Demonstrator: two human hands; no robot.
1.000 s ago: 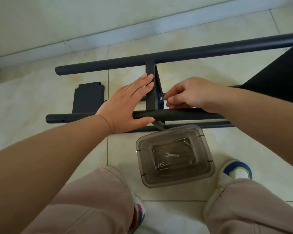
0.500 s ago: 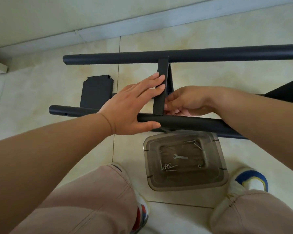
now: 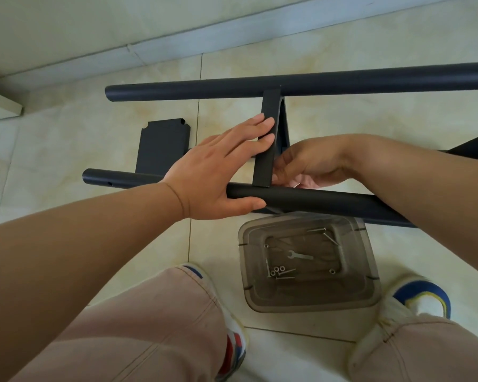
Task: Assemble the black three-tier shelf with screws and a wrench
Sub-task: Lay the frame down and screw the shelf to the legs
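My left hand (image 3: 218, 172) lies flat, steadying the shelf panel (image 3: 267, 142) against the near pole (image 3: 315, 201); my right hand (image 3: 309, 164) pinches at the joint, apparently threading a screw. Next comes the wrench (image 3: 300, 255).

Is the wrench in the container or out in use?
In: the wrench lies on the clear container's bottom beside loose screws, untouched.

Black shelf (image 3: 268, 150), smoky-grey tray (image 3: 370, 293).
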